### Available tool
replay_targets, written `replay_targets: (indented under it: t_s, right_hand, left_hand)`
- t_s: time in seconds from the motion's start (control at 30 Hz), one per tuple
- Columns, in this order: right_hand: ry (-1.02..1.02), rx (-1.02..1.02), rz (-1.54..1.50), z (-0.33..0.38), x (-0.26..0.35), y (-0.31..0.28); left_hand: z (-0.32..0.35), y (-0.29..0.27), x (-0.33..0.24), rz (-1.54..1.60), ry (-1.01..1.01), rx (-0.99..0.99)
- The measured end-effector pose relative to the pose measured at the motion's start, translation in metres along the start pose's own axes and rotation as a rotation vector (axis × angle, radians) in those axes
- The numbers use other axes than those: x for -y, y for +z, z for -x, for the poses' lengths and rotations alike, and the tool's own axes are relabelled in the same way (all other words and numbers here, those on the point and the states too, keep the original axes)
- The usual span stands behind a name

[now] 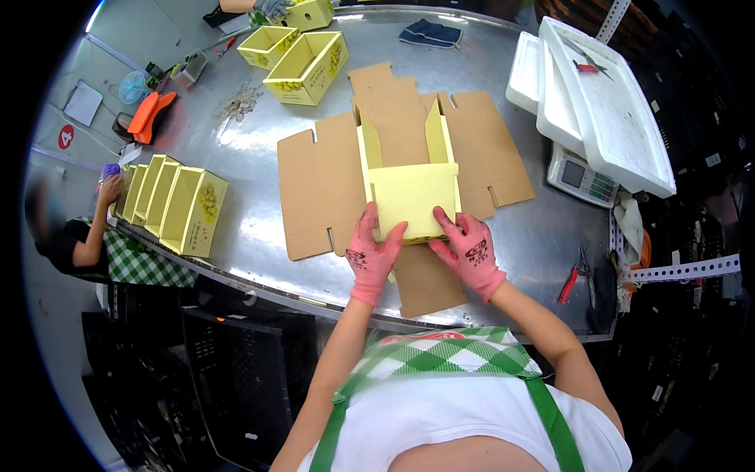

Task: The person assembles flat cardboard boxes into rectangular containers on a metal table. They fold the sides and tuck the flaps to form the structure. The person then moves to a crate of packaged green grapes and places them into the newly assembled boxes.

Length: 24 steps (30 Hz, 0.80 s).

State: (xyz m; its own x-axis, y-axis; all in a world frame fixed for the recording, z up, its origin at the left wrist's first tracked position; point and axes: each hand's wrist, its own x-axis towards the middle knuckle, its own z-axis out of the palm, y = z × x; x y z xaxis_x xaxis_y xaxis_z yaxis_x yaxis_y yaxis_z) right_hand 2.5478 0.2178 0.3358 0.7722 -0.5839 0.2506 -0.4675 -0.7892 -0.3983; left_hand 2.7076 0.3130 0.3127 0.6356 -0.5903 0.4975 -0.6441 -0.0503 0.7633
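Observation:
A partly folded pale yellow cardboard box lies in front of me, its two long sides standing up and a flat panel across its near end. Flat brown cardboard sheets spread out beneath and around it. My left hand, in a pink glove, grips the box's near left corner, thumb on the panel and fingers along the side. At the near right corner my right hand, gloved alike, holds on with its fingertips on the panel. The box's underside is hidden.
Finished yellow boxes stand at the far left and in a row at the left edge, beside another person's hand. White foam trays rest over a scale on the right. Red-handled pruning shears lie near the right edge.

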Motion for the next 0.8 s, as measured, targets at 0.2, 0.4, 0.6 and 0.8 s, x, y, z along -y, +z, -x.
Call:
replay_targets:
  t_s: [0.2, 0.4, 0.6, 0.8]
  right_hand:
    - [-0.01, -0.223, 0.269, -0.011, 0.014, -0.007]
    - [-0.232, 0.205, 0.217, -0.042, 0.008, -0.025]
    - [-0.435, 0.753, 0.256, -0.071, 0.013, -0.037]
    - [-0.347, 1.087, 0.135, -0.084, 0.026, -0.031]
  left_hand:
    - [0.001, -0.001, -0.006, -0.16, 0.015, 0.038]
    - [-0.021, -0.024, -0.018, -0.64, 0.269, 0.454]
    - [-0.067, -0.032, -0.029, -0.81, 0.576, 1.091]
    - [-0.069, -0.03, -0.016, -0.47, 0.732, 1.127]
